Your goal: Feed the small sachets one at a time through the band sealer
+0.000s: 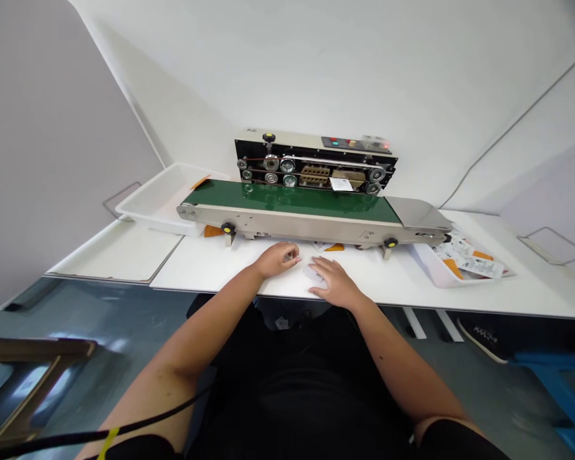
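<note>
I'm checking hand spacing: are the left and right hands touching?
Apart: the head view shows white tabletop between left hand and right hand.

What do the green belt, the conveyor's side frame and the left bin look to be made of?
Green belt: probably rubber or PVC; smooth, glossy, showing reflections.
Side frame: likely bare metal, perhaps stainless steel; grey with soft sheen.
Left bin: apparently moulded plastic; milky, translucent-looking walls, rounded corners.
</note>
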Available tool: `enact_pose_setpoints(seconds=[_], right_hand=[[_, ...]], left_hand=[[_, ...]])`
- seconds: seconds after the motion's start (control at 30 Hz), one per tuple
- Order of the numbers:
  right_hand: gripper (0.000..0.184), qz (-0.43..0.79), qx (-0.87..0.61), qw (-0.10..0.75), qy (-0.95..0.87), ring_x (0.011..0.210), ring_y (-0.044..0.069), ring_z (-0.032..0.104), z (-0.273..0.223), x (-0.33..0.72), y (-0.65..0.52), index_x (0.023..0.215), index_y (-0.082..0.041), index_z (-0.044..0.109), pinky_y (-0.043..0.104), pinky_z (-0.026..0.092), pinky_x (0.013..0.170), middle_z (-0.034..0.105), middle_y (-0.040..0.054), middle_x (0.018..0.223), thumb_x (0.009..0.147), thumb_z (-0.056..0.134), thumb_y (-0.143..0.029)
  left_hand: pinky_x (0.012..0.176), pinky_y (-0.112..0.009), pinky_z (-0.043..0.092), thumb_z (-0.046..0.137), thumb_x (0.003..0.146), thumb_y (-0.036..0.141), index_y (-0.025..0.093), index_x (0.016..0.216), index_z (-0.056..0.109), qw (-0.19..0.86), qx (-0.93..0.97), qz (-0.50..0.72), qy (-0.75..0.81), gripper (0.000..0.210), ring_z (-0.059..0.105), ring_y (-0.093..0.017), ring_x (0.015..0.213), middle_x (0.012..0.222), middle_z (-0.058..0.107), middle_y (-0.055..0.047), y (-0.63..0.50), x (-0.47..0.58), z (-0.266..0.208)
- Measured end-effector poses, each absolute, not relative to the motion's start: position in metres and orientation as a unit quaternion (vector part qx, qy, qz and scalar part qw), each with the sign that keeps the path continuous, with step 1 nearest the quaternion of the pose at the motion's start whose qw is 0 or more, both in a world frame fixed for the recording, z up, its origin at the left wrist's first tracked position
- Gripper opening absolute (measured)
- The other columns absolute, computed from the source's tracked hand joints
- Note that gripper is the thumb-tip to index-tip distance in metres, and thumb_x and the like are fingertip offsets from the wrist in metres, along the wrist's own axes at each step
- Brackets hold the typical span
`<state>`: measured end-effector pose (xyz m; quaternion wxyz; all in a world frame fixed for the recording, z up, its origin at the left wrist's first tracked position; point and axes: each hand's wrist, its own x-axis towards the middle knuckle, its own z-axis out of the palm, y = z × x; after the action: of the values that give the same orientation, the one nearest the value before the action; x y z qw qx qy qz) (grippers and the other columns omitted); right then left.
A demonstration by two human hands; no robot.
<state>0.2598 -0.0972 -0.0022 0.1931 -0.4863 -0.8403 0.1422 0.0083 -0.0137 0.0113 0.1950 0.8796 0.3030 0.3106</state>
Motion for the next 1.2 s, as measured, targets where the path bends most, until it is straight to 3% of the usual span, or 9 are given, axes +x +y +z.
enact_pose_setpoints(seconds=[0.1, 0.2, 0.33, 0.5, 0.67, 0.9, 1.0, 1.07, 1.2], right_hand=[[0.073, 0.164, -0.399, 0.186, -0.883, 0.146, 0.032, 0.036, 0.003, 0.26, -0.104, 0.145, -0.028, 0.054, 0.055, 0.025, 0.122, 0.044, 0.0071, 0.156, 0.08, 0.076, -0.052], [0.055, 0.202, -0.348, 0.222, -0.888, 0.138, 0.029, 0.049, 0.0, 0.263, -0.109, 0.134, -0.029, 0.065, 0.049, 0.037, 0.118, 0.057, 0.0049, 0.145, 0.082, 0.075, -0.044], [0.026, 0.323, -0.437, 0.406, -0.735, 0.102, 0.024, 0.071, -0.011, 0.27, -0.109, 0.111, -0.025, 0.073, 0.041, 0.057, 0.093, 0.076, 0.0044, 0.109, 0.089, 0.066, -0.037], [0.039, 0.424, -0.478, 0.607, -0.472, 0.074, 0.02, 0.07, -0.016, 0.276, -0.095, 0.104, -0.02, 0.062, 0.028, 0.056, 0.058, 0.074, 0.004, 0.091, 0.077, 0.078, -0.041], [0.04, 0.471, -0.467, 0.597, -0.452, 0.055, 0.013, 0.06, -0.014, 0.272, -0.09, 0.102, -0.021, 0.056, 0.019, 0.041, 0.04, 0.068, -0.0008, 0.077, 0.077, 0.077, -0.044], [0.06, 0.531, -0.48, 0.52, -0.466, 0.061, 0.016, 0.069, 0.017, 0.282, -0.091, 0.129, -0.032, 0.041, 0.026, 0.055, 0.045, 0.07, 0.0015, 0.103, 0.08, 0.073, -0.046], [0.07, 0.479, -0.465, 0.57, -0.48, 0.072, 0.019, 0.071, 0.058, 0.318, -0.067, 0.134, -0.032, 0.047, 0.031, 0.06, 0.053, 0.069, 0.0041, 0.113, 0.072, 0.08, -0.038], [0.069, 0.397, -0.484, 0.626, -0.464, 0.067, 0.018, 0.07, 0.088, 0.352, -0.04, 0.132, -0.025, 0.053, 0.027, 0.058, 0.049, 0.072, 0.0055, 0.103, 0.07, 0.082, -0.037], [0.039, 0.213, -0.588, 0.682, -0.378, 0.05, 0.011, 0.061, 0.13, 0.414, 0.023, 0.107, -0.011, 0.065, 0.019, 0.048, 0.04, 0.07, 0.0054, 0.078, 0.077, 0.078, -0.031]], left_hand=[[0.085, -0.033, 0.048, 0.059, 0.093, 0.038, 0.02, 0.097, 0.064, 0.187, 0.882, 0.315, 0.297, 0.019, 0.063, -0.021, 0.09, 0.093, 0.069, -0.006, -0.013, 0.008, 0.011], [0.091, -0.036, 0.048, 0.061, 0.092, 0.039, 0.02, 0.102, 0.064, 0.184, 0.887, 0.312, 0.286, 0.021, 0.064, -0.023, 0.098, 0.102, 0.07, -0.008, -0.011, 0.008, 0.01], [0.096, -0.039, 0.048, 0.064, 0.091, 0.041, 0.02, 0.107, 0.064, 0.19, 0.899, 0.286, 0.272, 0.027, 0.063, -0.025, 0.105, 0.109, 0.069, -0.009, -0.011, 0.008, 0.011], [0.096, -0.04, 0.048, 0.062, 0.092, 0.042, 0.021, 0.109, 0.063, 0.19, 0.901, 0.272, 0.278, 0.027, 0.062, -0.025, 0.106, 0.111, 0.068, -0.01, -0.012, 0.008, 0.013], [0.098, -0.041, 0.048, 0.062, 0.092, 0.044, 0.021, 0.113, 0.062, 0.194, 0.904, 0.265, 0.275, 0.031, 0.062, -0.026, 0.108, 0.115, 0.067, -0.01, -0.014, 0.009, 0.014], [0.102, -0.042, 0.047, 0.062, 0.092, 0.045, 0.021, 0.12, 0.061, 0.183, 0.909, 0.253, 0.275, 0.037, 0.06, -0.028, 0.115, 0.123, 0.066, -0.011, -0.011, 0.007, 0.012], [0.102, -0.041, 0.047, 0.061, 0.093, 0.044, 0.022, 0.121, 0.06, 0.184, 0.912, 0.251, 0.268, 0.036, 0.06, -0.027, 0.115, 0.124, 0.065, -0.01, -0.011, 0.007, 0.012], [0.102, -0.041, 0.047, 0.062, 0.093, 0.045, 0.022, 0.12, 0.061, 0.184, 0.913, 0.251, 0.263, 0.035, 0.06, -0.027, 0.116, 0.123, 0.066, -0.01, -0.01, 0.007, 0.013], [0.104, -0.043, 0.046, 0.062, 0.093, 0.044, 0.021, 0.116, 0.062, 0.184, 0.915, 0.256, 0.251, 0.033, 0.059, -0.027, 0.117, 0.123, 0.065, -0.011, -0.01, 0.007, 0.013]])
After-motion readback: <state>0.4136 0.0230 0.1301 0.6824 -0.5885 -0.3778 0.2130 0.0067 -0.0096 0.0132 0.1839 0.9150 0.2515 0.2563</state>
